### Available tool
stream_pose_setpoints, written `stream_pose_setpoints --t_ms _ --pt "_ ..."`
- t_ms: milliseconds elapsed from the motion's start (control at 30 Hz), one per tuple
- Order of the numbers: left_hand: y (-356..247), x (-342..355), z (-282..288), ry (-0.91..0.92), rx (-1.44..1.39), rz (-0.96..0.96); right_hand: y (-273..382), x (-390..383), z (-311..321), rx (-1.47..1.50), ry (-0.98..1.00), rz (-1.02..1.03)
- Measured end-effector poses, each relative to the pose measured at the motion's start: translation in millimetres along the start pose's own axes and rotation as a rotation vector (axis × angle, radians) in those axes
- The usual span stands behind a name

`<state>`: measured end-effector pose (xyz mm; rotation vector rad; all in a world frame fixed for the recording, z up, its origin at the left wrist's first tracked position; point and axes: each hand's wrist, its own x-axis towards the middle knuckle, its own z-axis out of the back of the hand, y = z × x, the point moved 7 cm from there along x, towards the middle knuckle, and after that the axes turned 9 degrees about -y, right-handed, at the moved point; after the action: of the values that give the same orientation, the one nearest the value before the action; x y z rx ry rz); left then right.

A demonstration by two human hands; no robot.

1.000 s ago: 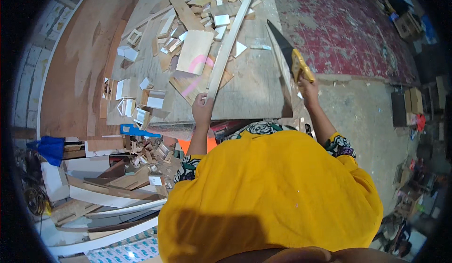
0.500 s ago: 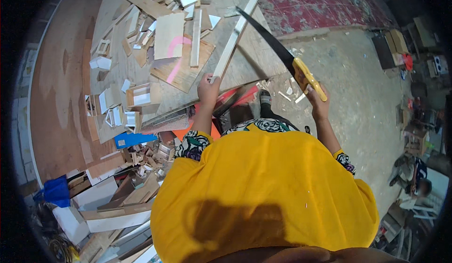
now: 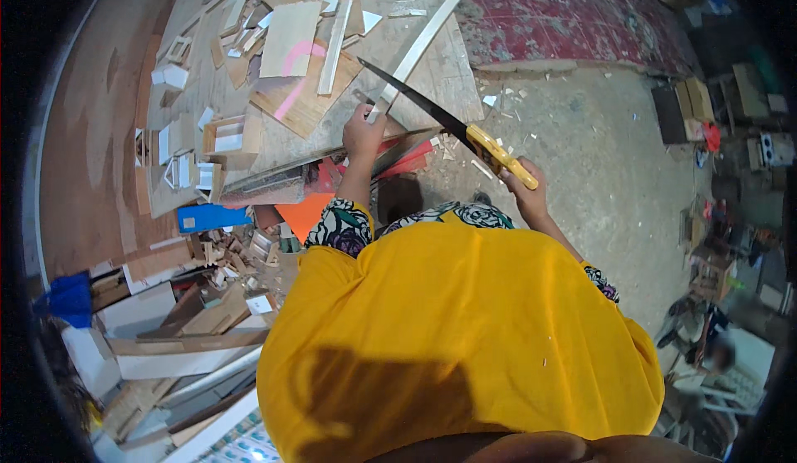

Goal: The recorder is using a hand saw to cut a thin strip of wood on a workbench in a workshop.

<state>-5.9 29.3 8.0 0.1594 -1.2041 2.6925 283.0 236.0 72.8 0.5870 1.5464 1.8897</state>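
My left hand (image 3: 363,138) is closed around the near end of a long pale wooden strip (image 3: 433,26), which slants away over the worktable (image 3: 286,141). In my right hand (image 3: 528,191) is the yellow handle of a handsaw (image 3: 491,149), held out over the floor. The dark blade points up and to the left and crosses the strip just beyond my left hand, its tip past the strip's left side. From this angle I cannot tell whether the teeth touch the wood.
Wood offcuts, a pale board (image 3: 290,41) and small open wooden boxes (image 3: 226,135) cover the table's left part. Scrap wood (image 3: 212,322) lies piled at the lower left, beside a blue sheet (image 3: 213,217). Wood chips (image 3: 481,169) litter the floor by the table's edge.
The handsaw and my right hand have moved left, so the blade now crosses the strip closer to my left hand. My left hand keeps its hold. The whole view has shifted slightly.
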Motion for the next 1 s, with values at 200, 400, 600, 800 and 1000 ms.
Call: stream_pose_setpoints --t_ms 200,400,600,800,1000 --pt "-13 -16 -1 -0.095 0.166 0.031 3 39 10 -0.041 0.166 0.078" --pt "2 -24 2 -0.336 0.348 0.146 -11 64 10 -0.036 0.287 0.109" --pt "-10 -38 -1 -0.415 0.37 0.225 -8 73 -5 -0.045 0.413 0.249" --pt "-9 -39 -1 -0.44 0.346 0.172 -16 63 -18 -0.07 0.472 0.359" --pt "-2 -39 -3 -0.434 0.387 0.143 -21 54 -25 -0.064 0.544 0.396"
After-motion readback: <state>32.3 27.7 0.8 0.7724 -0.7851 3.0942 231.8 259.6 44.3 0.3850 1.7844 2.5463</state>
